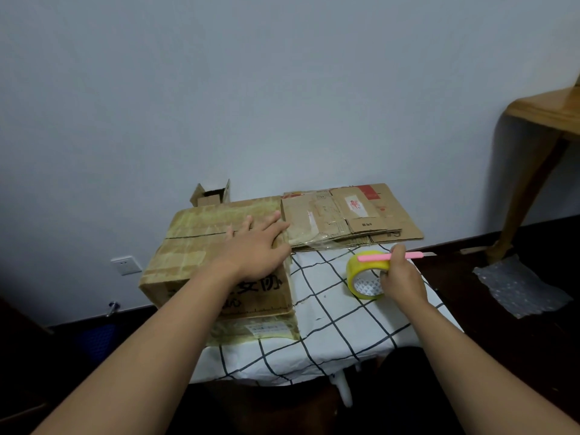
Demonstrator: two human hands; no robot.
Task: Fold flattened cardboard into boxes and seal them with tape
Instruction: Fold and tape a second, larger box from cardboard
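So there I was with the big box (219, 255) as my anchor, sitting on the left part of the checked tablecloth (329, 312), and my left hand (254, 246) lay flat on top of it, fingers spread and straight, palm pressing the flaps down right beside the dark seam line (194, 236) that ran across the lid. That seam looked open to me, not yet taped over, so I judged the step in hand was sealing the top. My right hand (400, 277), off to the right of the box over the cloth, was curled around the roll of yellowish tape (365, 277) and the pink craft knife (389, 256) together, the knife lying across the top of the roll with its tip pointing away from the box. Whether the blade was out I could not tell. To do this well, I reckoned I had to keep that left palm firm so the two flaps met flush, find the loose end of the tape first, and run the strip straight along the seam with some overhang down each side. The risk was the knife: juggling it with the roll invited a slip or a crooked cut. Behind the box to its right waited the stack of flattened cardboard (351, 215), and just behind the box stood a small open carton (212, 194).
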